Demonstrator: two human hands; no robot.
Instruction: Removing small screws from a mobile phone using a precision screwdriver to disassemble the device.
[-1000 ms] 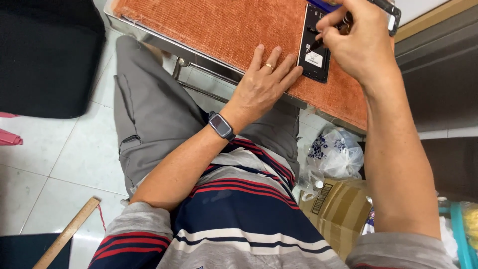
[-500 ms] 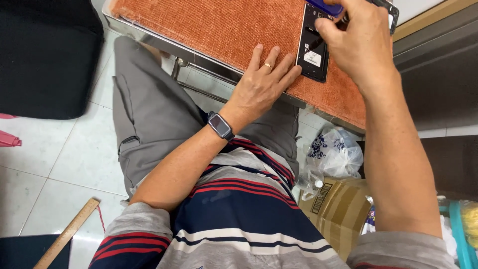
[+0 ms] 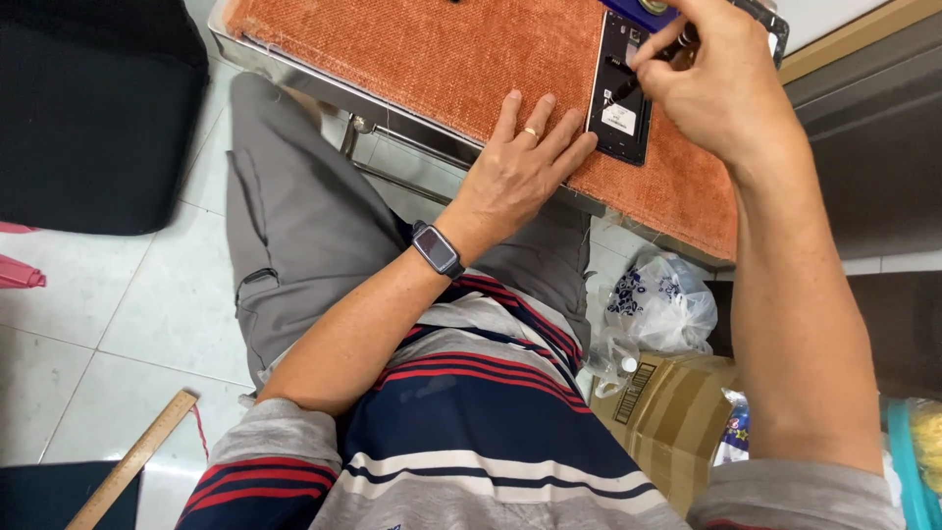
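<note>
The left hand (image 3: 520,167), a gold ring on one finger, lies flat and open on the orange woven mat (image 3: 412,59) covering the metal-edged table (image 3: 324,88), its fingertips touching the edge of the opened black phone (image 3: 620,93). That phone lies back-side up on the mat's far right part. The right hand (image 3: 721,93) pinches a thin dark tool (image 3: 648,71), its tip set on the phone's exposed inside. A black smartwatch (image 3: 438,247) sits on the left wrist.
</note>
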